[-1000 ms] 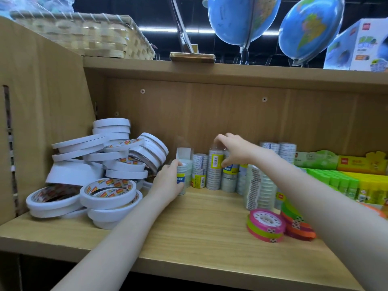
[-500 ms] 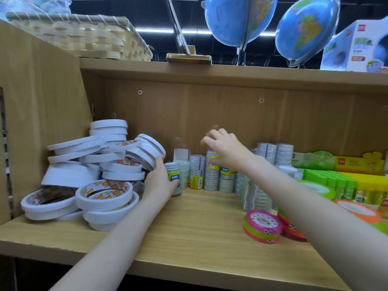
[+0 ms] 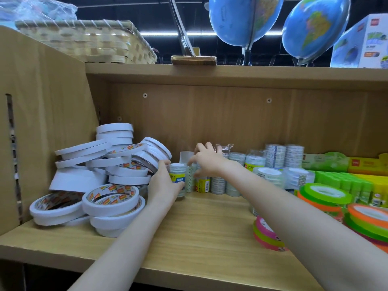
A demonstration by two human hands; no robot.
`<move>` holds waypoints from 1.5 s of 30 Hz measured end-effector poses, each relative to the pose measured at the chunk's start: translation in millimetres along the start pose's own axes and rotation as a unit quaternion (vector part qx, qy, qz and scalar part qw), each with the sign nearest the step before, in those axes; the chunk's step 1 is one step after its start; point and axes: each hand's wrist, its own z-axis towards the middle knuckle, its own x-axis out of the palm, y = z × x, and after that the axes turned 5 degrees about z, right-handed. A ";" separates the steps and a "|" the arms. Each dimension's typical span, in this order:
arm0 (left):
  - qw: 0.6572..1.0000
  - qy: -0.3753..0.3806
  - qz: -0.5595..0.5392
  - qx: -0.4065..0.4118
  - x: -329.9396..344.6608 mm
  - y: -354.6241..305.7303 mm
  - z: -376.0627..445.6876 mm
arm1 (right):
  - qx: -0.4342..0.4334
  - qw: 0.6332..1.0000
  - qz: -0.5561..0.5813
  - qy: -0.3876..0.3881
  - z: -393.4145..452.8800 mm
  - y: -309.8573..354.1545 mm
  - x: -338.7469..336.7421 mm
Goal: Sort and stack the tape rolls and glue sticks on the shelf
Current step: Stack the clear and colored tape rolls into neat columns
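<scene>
My left hand [image 3: 165, 182] grips a wrapped stack of small clear tape rolls [image 3: 178, 175] with a blue and yellow label, standing on the wooden shelf [image 3: 199, 232]. My right hand [image 3: 206, 161] reaches over the row of small clear tape stacks [image 3: 218, 182] at the back, its fingers curled down onto a dotted stack [image 3: 191, 177]; the grip itself is blurred. A loose heap of white double-sided tape rolls [image 3: 100, 175] fills the left corner. Green and yellow glue sticks [image 3: 354, 183] stand in boxes at the right.
Neon orange and green tape rolls [image 3: 325, 196] and a pink and green pile [image 3: 266, 234] lie at the right under my right forearm. A side panel [image 3: 42, 122] closes the left. On the board above stand a woven basket [image 3: 84, 43] and two globes [image 3: 241, 17].
My left hand has carried the labelled stack leftward, close to the white rolls. My right hand has moved left along the back row, from the yellow-labelled stacks to the dotted one.
</scene>
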 end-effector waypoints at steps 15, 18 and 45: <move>0.988 -0.082 -0.091 0.097 -8.5 -7.5 5.7 | -0.016 0.988 0.130 -0.085 -26.8 -29.1 -37.1; 0.981 -0.081 -0.124 0.125 -9.4 -19.8 16.1 | -0.007 0.986 0.142 -0.084 -41.9 -38.3 -54.6; 0.959 -0.146 -0.154 0.190 9.0 -39.4 48.3 | -0.009 0.990 0.128 -0.057 -58.8 -67.2 -47.9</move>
